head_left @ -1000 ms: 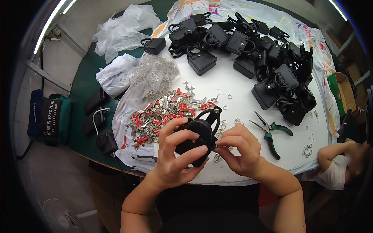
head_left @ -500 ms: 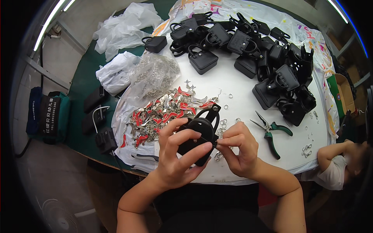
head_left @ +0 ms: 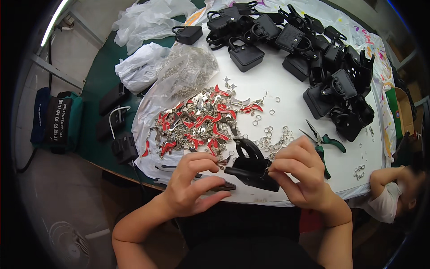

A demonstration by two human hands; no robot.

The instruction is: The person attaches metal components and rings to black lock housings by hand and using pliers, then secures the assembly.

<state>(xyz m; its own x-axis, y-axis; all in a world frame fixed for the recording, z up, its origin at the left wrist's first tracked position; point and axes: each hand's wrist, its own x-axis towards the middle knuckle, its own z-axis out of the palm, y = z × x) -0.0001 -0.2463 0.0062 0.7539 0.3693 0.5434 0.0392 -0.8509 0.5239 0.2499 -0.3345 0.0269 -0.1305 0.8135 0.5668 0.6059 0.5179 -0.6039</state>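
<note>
My right hand [head_left: 301, 178] grips the right side of a small black handbag [head_left: 251, 169] with a looped handle, held tilted just above the table's near edge. My left hand [head_left: 190, 183] is off the bag, fingers spread, its fingertips close to the bag's left corner. Beneath that hand lie dark-handled pliers [head_left: 166, 168] on the white sheet [head_left: 286, 107]. Beyond the bag are red and silver shoe-shaped charms [head_left: 201, 125] and loose metal rings [head_left: 272, 139].
A heap of black handbags [head_left: 313, 58] fills the far right. Green-handled pliers [head_left: 326, 147] lie right of my hands. A clear bag of metal clasps [head_left: 183, 76] and white plastic bags [head_left: 139, 71] sit left. Another person's arm [head_left: 387, 190] is at the lower right.
My left hand has let go of the bag and dropped lower left. The bag has turned and now sits lower, in my right hand only. The view has tilted downward.
</note>
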